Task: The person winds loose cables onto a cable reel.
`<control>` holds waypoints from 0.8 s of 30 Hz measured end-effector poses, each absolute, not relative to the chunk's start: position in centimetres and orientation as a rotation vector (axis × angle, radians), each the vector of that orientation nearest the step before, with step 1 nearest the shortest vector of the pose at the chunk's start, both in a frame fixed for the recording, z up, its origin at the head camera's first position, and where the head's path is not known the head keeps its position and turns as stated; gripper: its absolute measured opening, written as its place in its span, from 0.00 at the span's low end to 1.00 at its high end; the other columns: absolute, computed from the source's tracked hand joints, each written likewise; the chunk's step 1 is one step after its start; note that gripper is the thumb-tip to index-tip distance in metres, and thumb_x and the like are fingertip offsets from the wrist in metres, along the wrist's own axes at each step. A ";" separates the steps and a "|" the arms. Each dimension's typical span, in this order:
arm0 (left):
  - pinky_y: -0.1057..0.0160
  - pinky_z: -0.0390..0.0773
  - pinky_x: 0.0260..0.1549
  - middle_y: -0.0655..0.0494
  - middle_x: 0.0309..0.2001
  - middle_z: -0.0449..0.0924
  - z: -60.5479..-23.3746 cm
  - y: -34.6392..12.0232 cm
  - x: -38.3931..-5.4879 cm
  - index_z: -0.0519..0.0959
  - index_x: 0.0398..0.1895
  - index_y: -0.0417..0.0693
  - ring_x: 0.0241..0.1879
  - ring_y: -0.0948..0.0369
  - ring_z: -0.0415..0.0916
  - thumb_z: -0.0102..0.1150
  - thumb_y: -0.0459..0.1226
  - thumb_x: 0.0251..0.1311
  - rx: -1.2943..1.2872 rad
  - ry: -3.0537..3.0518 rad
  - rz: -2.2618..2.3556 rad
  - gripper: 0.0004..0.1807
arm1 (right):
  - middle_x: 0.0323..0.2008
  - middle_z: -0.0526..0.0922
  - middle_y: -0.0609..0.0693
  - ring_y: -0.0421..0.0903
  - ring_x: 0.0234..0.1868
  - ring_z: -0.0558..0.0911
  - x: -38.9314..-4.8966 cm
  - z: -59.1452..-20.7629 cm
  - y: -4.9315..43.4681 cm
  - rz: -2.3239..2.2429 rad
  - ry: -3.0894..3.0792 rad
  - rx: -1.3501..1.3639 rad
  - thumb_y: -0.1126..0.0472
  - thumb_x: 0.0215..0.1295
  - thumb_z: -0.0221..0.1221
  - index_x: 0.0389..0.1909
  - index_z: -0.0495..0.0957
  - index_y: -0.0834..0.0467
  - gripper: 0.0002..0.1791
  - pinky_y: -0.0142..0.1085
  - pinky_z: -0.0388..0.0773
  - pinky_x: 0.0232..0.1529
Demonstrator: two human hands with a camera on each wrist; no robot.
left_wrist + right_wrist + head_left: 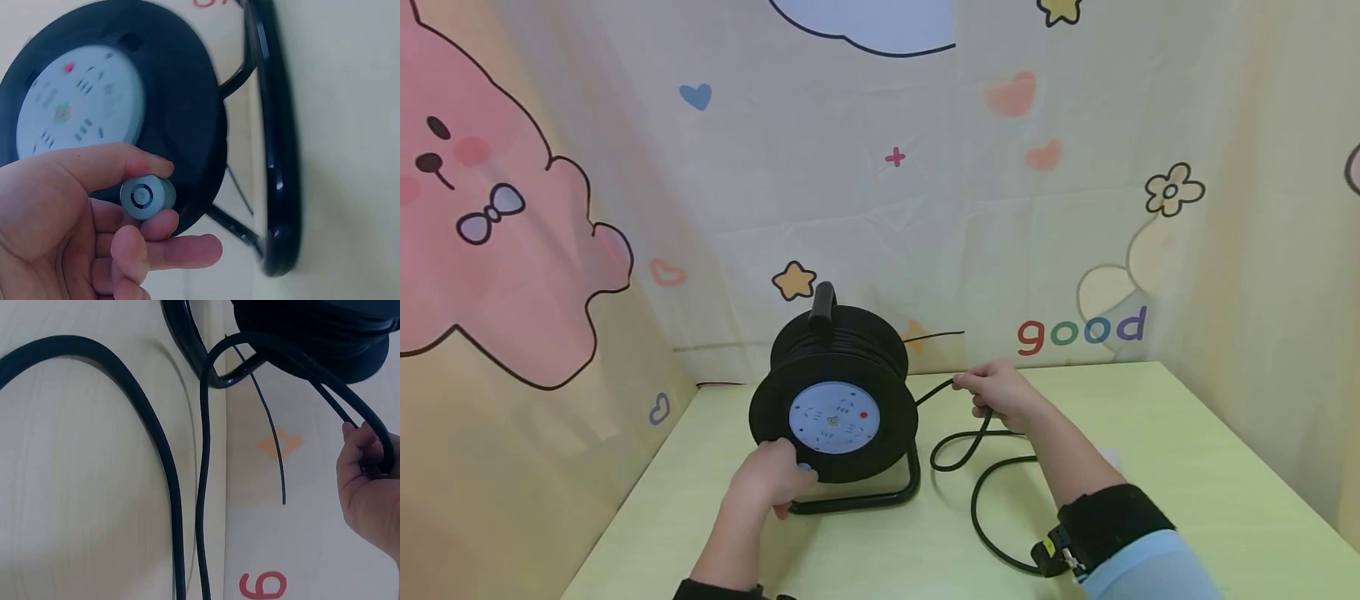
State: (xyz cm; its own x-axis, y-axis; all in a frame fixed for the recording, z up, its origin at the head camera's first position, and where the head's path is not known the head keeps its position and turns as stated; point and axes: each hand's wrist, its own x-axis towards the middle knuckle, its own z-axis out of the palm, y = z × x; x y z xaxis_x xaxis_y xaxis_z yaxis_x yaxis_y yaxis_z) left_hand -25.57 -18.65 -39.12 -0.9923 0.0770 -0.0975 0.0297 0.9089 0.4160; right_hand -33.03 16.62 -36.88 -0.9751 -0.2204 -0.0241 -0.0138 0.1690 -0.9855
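Note:
A black cable reel (891,433) with a pale round socket panel (833,417) stands on a tubular black frame (857,502). At the lower left of its disc, my left hand (769,475) pinches a small grey crank knob (147,197) between thumb and fingers, as the left wrist view shows. Right of the reel, my right hand (1000,393) grips the black cable (934,392). In the right wrist view the cable (359,406) passes from the wound drum (319,344) into the curled fingers (359,450).
Loose cable loops (977,500) lie on the pale table (1210,500) below the right forearm, with a black plug (1048,557) partly covered by the wristband (1112,521). A printed curtain (865,208) hangs close behind the reel. The reel's carry handle (823,307) sticks up on top.

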 end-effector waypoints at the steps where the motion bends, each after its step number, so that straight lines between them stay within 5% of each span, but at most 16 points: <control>1: 0.60 0.71 0.20 0.51 0.11 0.72 -38.9 -19.0 -25.5 0.72 0.23 0.41 0.12 0.55 0.75 0.59 0.42 0.54 0.079 2.969 0.646 0.14 | 0.40 0.69 0.56 0.39 0.18 0.63 -33.0 -36.9 16.2 -1.916 2.264 -0.225 0.60 0.70 0.54 0.46 0.77 0.69 0.15 0.30 0.71 0.22; 4: 0.61 0.68 0.17 0.52 0.09 0.72 -38.4 -19.9 -25.3 0.72 0.17 0.42 0.13 0.55 0.74 0.58 0.41 0.54 0.055 2.981 0.670 0.14 | 0.38 0.70 0.55 0.39 0.16 0.61 -33.1 -37.2 15.2 -1.922 2.237 -0.246 0.61 0.70 0.54 0.45 0.78 0.69 0.14 0.29 0.66 0.18; 8: 0.63 0.65 0.13 0.54 0.08 0.72 -37.6 -20.8 -25.1 0.74 0.12 0.43 0.11 0.57 0.72 0.57 0.41 0.53 0.018 3.006 0.723 0.16 | 0.23 0.62 0.47 0.39 0.15 0.57 -33.3 -37.4 14.2 -1.873 2.259 -0.294 0.62 0.70 0.53 0.43 0.79 0.68 0.12 0.29 0.56 0.16; 16: 0.62 0.65 0.14 0.54 0.08 0.72 -36.7 -21.1 -25.0 0.74 0.10 0.45 0.12 0.57 0.71 0.57 0.42 0.55 0.019 3.033 0.712 0.18 | 0.15 0.55 0.43 0.39 0.15 0.54 -33.4 -37.6 13.7 -1.761 2.363 -0.340 0.62 0.70 0.54 0.42 0.80 0.66 0.11 0.31 0.54 0.16; 20: 0.62 0.65 0.15 0.53 0.08 0.72 -36.6 -21.2 -24.9 0.73 0.10 0.44 0.12 0.56 0.71 0.57 0.42 0.55 0.011 3.035 0.719 0.18 | 0.12 0.55 0.43 0.40 0.13 0.54 -33.2 -37.5 14.1 -1.601 2.527 -0.335 0.57 0.64 0.60 0.27 0.79 0.61 0.12 0.32 0.55 0.15; 24: 0.62 0.65 0.15 0.53 0.09 0.72 -36.6 -21.5 -24.9 0.73 0.11 0.44 0.13 0.56 0.72 0.57 0.42 0.55 -0.005 3.034 0.729 0.17 | 0.10 0.53 0.41 0.39 0.12 0.52 -33.0 -37.2 15.0 -1.213 2.821 -0.423 0.53 0.56 0.66 0.10 0.65 0.55 0.24 0.33 0.53 0.15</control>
State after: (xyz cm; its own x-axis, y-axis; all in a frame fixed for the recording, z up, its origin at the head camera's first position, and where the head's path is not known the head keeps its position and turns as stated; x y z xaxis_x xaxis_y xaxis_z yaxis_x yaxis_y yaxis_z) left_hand -24.85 -21.46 -36.64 -0.9998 0.0022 -0.0217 -0.0079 0.8910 0.4540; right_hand -32.97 15.01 -37.16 -0.9620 -0.2644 0.0686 -0.2317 0.6566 -0.7178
